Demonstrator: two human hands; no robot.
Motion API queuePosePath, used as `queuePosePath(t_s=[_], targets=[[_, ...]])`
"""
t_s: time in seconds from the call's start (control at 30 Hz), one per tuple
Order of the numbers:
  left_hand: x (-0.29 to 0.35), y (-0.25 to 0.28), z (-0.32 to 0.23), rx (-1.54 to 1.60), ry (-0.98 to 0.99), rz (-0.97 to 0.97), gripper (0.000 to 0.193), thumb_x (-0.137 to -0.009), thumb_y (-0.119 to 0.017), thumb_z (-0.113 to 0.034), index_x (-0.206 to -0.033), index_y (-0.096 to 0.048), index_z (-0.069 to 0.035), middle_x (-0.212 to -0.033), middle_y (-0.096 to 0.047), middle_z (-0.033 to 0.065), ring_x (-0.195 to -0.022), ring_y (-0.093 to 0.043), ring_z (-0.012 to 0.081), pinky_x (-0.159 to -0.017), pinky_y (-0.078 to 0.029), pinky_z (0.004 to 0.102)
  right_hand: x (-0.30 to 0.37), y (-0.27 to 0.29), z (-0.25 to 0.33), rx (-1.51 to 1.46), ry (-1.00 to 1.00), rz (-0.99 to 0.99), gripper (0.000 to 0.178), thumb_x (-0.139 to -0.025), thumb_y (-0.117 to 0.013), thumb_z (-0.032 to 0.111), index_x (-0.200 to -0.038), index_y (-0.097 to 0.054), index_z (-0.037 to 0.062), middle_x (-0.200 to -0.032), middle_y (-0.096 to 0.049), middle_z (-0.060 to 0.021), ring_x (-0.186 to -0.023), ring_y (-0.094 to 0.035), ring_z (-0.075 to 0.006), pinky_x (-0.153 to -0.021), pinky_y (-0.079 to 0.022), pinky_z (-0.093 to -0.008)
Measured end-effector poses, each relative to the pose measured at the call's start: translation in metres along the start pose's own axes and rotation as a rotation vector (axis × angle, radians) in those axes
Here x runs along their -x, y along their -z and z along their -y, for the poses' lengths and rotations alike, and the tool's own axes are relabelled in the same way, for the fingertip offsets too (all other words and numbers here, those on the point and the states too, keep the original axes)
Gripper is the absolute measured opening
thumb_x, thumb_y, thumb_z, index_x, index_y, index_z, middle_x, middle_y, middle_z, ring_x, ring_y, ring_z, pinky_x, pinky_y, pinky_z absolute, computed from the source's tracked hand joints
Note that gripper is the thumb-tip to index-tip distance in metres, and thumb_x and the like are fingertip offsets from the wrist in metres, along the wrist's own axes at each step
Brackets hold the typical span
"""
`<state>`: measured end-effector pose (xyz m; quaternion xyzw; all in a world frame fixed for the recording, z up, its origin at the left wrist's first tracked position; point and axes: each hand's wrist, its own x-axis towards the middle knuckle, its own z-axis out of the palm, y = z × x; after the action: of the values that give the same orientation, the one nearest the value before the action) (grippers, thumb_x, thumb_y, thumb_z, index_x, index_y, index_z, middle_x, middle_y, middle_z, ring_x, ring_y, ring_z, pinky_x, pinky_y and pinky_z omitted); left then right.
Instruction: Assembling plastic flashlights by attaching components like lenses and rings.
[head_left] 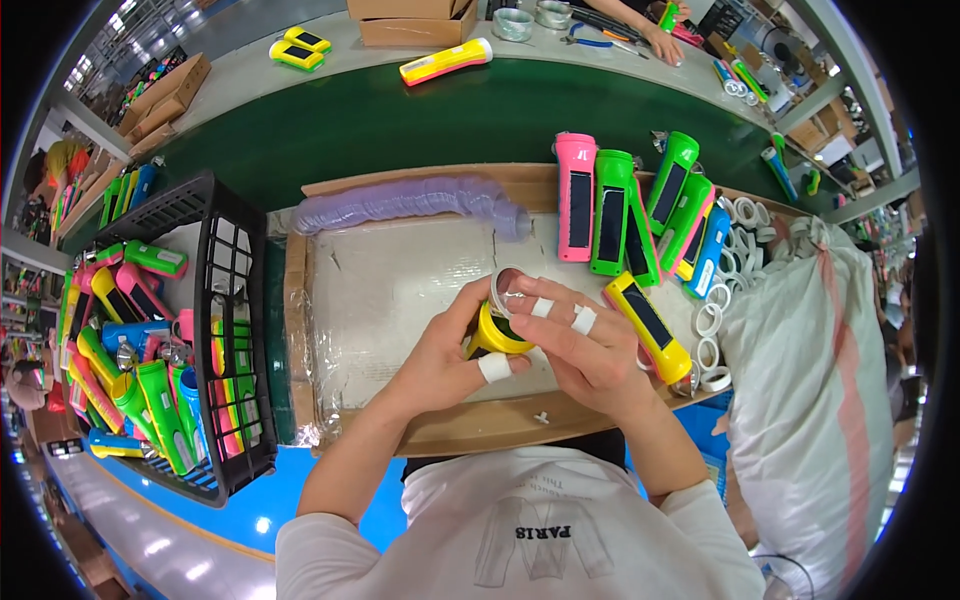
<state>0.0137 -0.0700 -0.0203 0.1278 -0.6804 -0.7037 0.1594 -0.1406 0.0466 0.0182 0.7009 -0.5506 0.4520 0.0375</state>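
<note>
Over the cardboard tray [400,430], my left hand [435,360] is closed around a yellow flashlight [497,335] with its head turned up. A white ring with a clear disc [502,290] sits tilted at that head, pinched by the fingers of my right hand [590,350]. White tape wraps several of my fingers. Just right of my right hand lies another yellow flashlight [648,328] with a dark panel. Pink, green and blue flashlights [610,215] lie beyond it. Loose white rings [708,320] are scattered along the tray's right side.
A stack of clear lens discs [410,205] lies along the tray's far edge. The black crate [215,200] on the left holds many flashlights. A white woven sack [810,400] stands at right. Across the green belt [350,110], another person's hand [662,42] works near pliers [588,40].
</note>
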Motion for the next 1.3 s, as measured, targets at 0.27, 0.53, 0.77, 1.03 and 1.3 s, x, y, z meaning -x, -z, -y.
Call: queuePosePath(t_s=[0.27,0.53,0.77,1.03,1.3], targets=[[0.002,-0.011,0.012,0.18,-0.145,-0.022,0.077,-0.08,-0.077,-0.005,-0.144,-0.034,-0.008,-0.133,-0.049,0.0094,-0.121,-0.05,0.0193,-0.103,-0.04,0.0331,0.019,0.011,0.003,0.078,0.038,0.124,0.041,-0.068,-0.065,-0.006,-0.109,-0.065,0.0011,-0.104,-0.067,-0.0118,-0.116,-0.06,-0.0336,-0.092,-0.056,-0.0418],[0.002,-0.012,0.018,0.158,-0.242,0.002,0.07,-0.086,-0.074,-0.021,-0.143,-0.036,-0.006,-0.13,-0.052,0.0093,-0.119,-0.051,0.0196,-0.102,-0.04,0.0342,0.002,0.015,0.013,-0.091,-0.17,0.057,0.036,-0.069,-0.075,0.002,-0.104,-0.065,0.0018,-0.094,-0.06,-0.011,-0.089,-0.062,-0.0316,-0.069,-0.053,-0.0374],[-0.001,-0.012,0.017,0.289,-0.324,-0.057,0.058,-0.083,-0.077,-0.012,-0.129,-0.042,-0.008,-0.13,-0.052,0.0137,-0.117,-0.053,0.0226,-0.1,-0.044,0.0364,-0.011,0.023,0.012,0.105,-0.038,0.226,0.034,-0.069,-0.072,-0.002,-0.102,-0.065,0.0022,-0.097,-0.055,-0.0124,-0.095,-0.06,-0.0338,-0.072,-0.053,-0.0388],[-0.001,-0.011,0.023,0.279,-0.347,-0.094,0.052,-0.082,-0.076,-0.006,-0.12,-0.04,-0.01,-0.129,-0.053,0.0171,-0.114,-0.055,0.0233,-0.097,-0.045,0.0381,0.001,0.019,0.012,-0.031,-0.27,0.223,0.026,-0.077,-0.073,0.003,-0.102,-0.067,0.002,-0.12,-0.059,-0.0205,-0.099,-0.064,-0.0341,-0.081,-0.053,-0.0381],[-0.005,-0.006,0.021,0.386,-0.364,-0.055,0.04,-0.084,-0.071,0.0,-0.112,-0.044,-0.01,-0.128,-0.053,0.019,-0.114,-0.055,0.0269,-0.095,-0.046,0.0399,0.008,0.016,0.014,-0.147,-0.263,0.193,0.027,-0.079,-0.075,0.009,-0.105,-0.067,0.0028,-0.123,-0.057,-0.0217,-0.101,-0.063,-0.0359,-0.081,-0.053,-0.039]])
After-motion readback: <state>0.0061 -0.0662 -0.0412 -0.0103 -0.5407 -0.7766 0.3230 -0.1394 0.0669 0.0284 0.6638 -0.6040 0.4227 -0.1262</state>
